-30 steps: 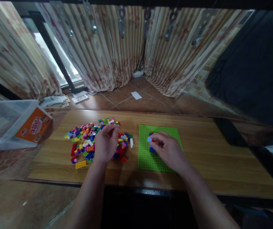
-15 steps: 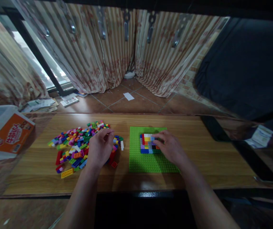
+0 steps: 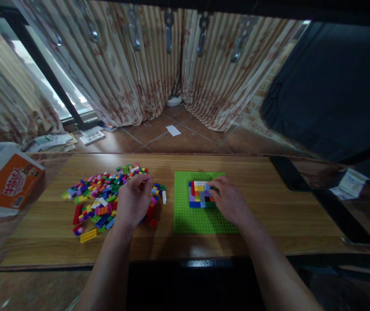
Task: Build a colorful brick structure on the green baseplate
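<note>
A green studded baseplate (image 3: 185,220) lies on the wooden table, bearing a low block of multicoloured toy bricks (image 3: 199,188). My right hand (image 3: 228,199) reaches over the plate from the right. Its thumb and index finger are bent together at the block's right side, by a light blue brick, and they cover part of the block. Whether a loose brick is between them I cannot tell. Over the right part of a loose pile of toy bricks (image 3: 102,201), my left hand (image 3: 134,198) is raised with curled fingers pinched together. What it holds, if anything, is hidden.
An orange-labelled clear plastic tub (image 3: 11,183) stands at the left. Dark flat objects lie at the table's right side, with a crumpled packet (image 3: 349,183) beyond. Striped curtains (image 3: 152,73) hang behind the table (image 3: 262,185), and papers lie on the tiled floor.
The whole view has shifted slightly left. My right thumb and index finger have moved a little apart at the block's right side. My left hand stays curled over the pile.
</note>
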Demonstrator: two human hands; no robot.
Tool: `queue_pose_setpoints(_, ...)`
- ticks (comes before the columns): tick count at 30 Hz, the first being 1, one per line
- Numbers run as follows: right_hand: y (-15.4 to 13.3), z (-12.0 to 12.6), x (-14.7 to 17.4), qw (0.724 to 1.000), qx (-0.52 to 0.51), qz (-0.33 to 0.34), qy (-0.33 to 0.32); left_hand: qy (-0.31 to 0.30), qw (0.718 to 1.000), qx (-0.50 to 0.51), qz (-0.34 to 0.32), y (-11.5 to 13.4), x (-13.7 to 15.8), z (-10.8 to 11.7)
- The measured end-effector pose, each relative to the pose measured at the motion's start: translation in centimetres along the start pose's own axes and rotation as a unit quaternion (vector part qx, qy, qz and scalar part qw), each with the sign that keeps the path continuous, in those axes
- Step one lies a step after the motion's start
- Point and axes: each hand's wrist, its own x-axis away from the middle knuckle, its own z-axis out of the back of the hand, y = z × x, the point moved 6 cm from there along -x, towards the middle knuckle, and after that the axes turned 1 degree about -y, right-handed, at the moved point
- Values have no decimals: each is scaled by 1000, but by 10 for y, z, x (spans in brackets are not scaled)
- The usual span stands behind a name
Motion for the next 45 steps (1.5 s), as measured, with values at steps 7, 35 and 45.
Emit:
queue_pose_setpoints(7, -2, -3, 0, 999, 28, 36, 4, -10, 1000, -3, -4, 3, 0, -1)
queue_pose_setpoints(35, 21, -8, 0, 976, -196, -90, 39, -27, 999, -38, -20, 1, -1, -5)
queue_pose_setpoints(45, 26, -13, 2, 959, -251, -118, 51, -39, 998, -46, -14, 1, -2, -6)
